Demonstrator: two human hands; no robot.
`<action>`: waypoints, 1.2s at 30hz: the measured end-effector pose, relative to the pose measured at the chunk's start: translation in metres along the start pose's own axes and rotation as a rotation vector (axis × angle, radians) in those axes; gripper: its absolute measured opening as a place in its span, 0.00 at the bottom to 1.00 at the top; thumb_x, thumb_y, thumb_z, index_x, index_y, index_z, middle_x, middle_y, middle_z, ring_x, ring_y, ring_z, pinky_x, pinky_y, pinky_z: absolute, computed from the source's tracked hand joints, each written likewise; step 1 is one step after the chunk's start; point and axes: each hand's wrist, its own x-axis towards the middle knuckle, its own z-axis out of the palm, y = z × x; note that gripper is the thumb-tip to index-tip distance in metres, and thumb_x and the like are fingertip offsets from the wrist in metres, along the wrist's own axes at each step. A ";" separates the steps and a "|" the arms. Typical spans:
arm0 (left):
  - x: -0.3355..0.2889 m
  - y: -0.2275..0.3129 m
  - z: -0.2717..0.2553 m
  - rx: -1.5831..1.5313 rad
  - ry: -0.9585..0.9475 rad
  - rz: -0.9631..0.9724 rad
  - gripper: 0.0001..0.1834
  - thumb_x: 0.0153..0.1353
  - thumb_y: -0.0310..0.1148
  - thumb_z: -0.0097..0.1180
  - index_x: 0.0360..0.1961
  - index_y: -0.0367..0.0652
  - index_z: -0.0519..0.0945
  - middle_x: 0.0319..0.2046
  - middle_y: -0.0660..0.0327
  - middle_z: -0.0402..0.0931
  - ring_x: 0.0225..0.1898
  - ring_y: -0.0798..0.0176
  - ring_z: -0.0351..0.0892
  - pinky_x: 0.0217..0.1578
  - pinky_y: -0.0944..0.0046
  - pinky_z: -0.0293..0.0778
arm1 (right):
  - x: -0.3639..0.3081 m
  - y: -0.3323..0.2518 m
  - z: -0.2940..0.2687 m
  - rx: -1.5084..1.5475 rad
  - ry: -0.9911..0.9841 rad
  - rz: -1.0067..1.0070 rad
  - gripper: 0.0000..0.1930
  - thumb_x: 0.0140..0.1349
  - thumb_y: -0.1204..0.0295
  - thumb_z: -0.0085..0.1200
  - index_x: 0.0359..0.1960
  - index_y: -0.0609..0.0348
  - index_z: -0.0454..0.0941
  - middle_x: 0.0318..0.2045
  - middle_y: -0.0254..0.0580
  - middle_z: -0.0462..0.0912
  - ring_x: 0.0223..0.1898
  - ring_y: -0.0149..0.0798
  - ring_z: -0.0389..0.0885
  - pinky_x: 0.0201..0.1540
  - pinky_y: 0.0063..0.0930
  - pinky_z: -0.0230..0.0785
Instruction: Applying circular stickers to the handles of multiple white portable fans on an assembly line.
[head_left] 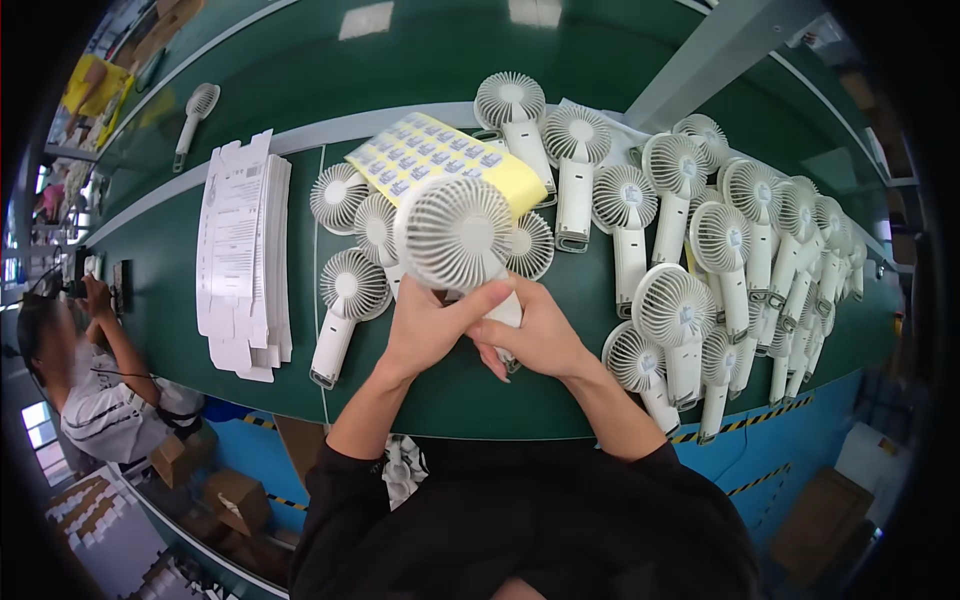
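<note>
Both hands are closed around the handle of a white handheld fan, whose round grille head tilts up toward me. My left hand grips the handle from the left, and my right hand wraps it from the right, thumbs close together. Much of the handle is hidden by my fingers. Just behind the fan lies a yellow sheet of small printed stickers, propped over other fans. Left of my hands, another white fan lies on the green table.
A crowded group of white fans fills the right side, many with small labels on their hubs. Flat white cartons are stacked at left. One fan lies beyond the rail. A grey post stands back right; a person sits far left.
</note>
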 end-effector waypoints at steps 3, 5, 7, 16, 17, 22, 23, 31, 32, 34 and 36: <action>-0.002 0.007 0.014 -0.049 0.126 0.111 0.21 0.57 0.23 0.64 0.50 0.32 0.70 0.40 0.54 0.80 0.32 0.68 0.82 0.26 0.71 0.79 | 0.000 0.002 0.010 -0.023 0.129 -0.045 0.09 0.62 0.78 0.53 0.43 0.65 0.69 0.24 0.39 0.78 0.17 0.31 0.77 0.18 0.23 0.67; -0.004 0.007 0.017 -0.072 0.162 0.137 0.24 0.57 0.22 0.64 0.52 0.32 0.68 0.40 0.54 0.80 0.32 0.67 0.83 0.24 0.72 0.79 | 0.000 0.008 0.017 -0.022 0.169 -0.036 0.10 0.62 0.78 0.53 0.44 0.65 0.69 0.25 0.39 0.78 0.17 0.31 0.77 0.19 0.23 0.68; -0.004 0.002 0.021 -0.090 0.193 0.215 0.24 0.56 0.22 0.65 0.52 0.32 0.67 0.42 0.54 0.79 0.34 0.68 0.82 0.25 0.71 0.80 | 0.000 0.016 0.022 -0.171 0.255 -0.059 0.13 0.61 0.79 0.54 0.46 0.65 0.69 0.26 0.40 0.79 0.17 0.31 0.77 0.19 0.23 0.68; -0.003 -0.007 0.012 -0.106 0.232 0.315 0.21 0.56 0.25 0.66 0.49 0.32 0.73 0.42 0.57 0.79 0.39 0.69 0.80 0.39 0.68 0.78 | 0.002 0.028 0.033 -0.289 0.305 -0.207 0.18 0.61 0.75 0.57 0.49 0.66 0.65 0.22 0.41 0.79 0.15 0.30 0.76 0.16 0.24 0.67; -0.003 -0.007 0.010 -0.099 0.238 0.298 0.20 0.56 0.26 0.66 0.48 0.32 0.74 0.41 0.57 0.80 0.39 0.69 0.80 0.39 0.68 0.77 | 0.002 0.026 0.036 -0.265 0.318 -0.208 0.19 0.61 0.75 0.58 0.50 0.67 0.65 0.22 0.42 0.80 0.15 0.31 0.77 0.16 0.25 0.68; -0.004 -0.016 0.005 -0.042 0.195 0.290 0.21 0.55 0.26 0.66 0.49 0.33 0.75 0.42 0.58 0.80 0.41 0.68 0.80 0.42 0.67 0.77 | -0.002 0.028 0.032 -0.337 0.377 -0.252 0.14 0.60 0.79 0.58 0.45 0.66 0.67 0.22 0.39 0.78 0.18 0.29 0.77 0.18 0.24 0.68; -0.005 -0.020 -0.001 -0.005 0.229 0.304 0.22 0.58 0.30 0.63 0.52 0.32 0.74 0.45 0.56 0.79 0.44 0.66 0.79 0.45 0.66 0.75 | -0.003 0.025 0.031 -0.296 0.351 -0.244 0.14 0.61 0.79 0.57 0.45 0.66 0.68 0.21 0.38 0.78 0.17 0.29 0.77 0.17 0.24 0.68; 0.011 -0.001 -0.009 0.185 0.273 0.517 0.24 0.68 0.32 0.41 0.63 0.33 0.69 0.59 0.52 0.71 0.60 0.60 0.69 0.61 0.61 0.63 | -0.002 0.001 0.004 0.432 0.068 -0.049 0.14 0.71 0.63 0.43 0.48 0.61 0.64 0.14 0.43 0.69 0.06 0.36 0.66 0.07 0.29 0.62; 0.009 0.001 -0.004 0.219 0.230 0.511 0.24 0.68 0.31 0.42 0.64 0.34 0.68 0.59 0.52 0.71 0.60 0.61 0.69 0.61 0.62 0.63 | -0.002 0.000 0.000 0.492 0.037 -0.057 0.12 0.71 0.65 0.44 0.47 0.60 0.64 0.13 0.42 0.69 0.05 0.36 0.65 0.06 0.28 0.61; 0.013 0.001 0.003 0.297 0.179 0.477 0.25 0.67 0.29 0.44 0.65 0.34 0.67 0.59 0.53 0.70 0.60 0.62 0.68 0.60 0.63 0.62 | -0.004 -0.003 -0.008 0.457 -0.012 -0.071 0.12 0.70 0.65 0.44 0.47 0.60 0.64 0.13 0.41 0.68 0.04 0.36 0.63 0.05 0.28 0.61; 0.012 -0.006 -0.002 0.239 0.115 0.433 0.29 0.66 0.29 0.46 0.68 0.35 0.61 0.58 0.55 0.70 0.59 0.63 0.68 0.59 0.65 0.63 | -0.006 -0.004 -0.007 0.534 -0.056 -0.054 0.11 0.68 0.68 0.46 0.46 0.61 0.65 0.12 0.41 0.69 0.05 0.36 0.65 0.05 0.30 0.62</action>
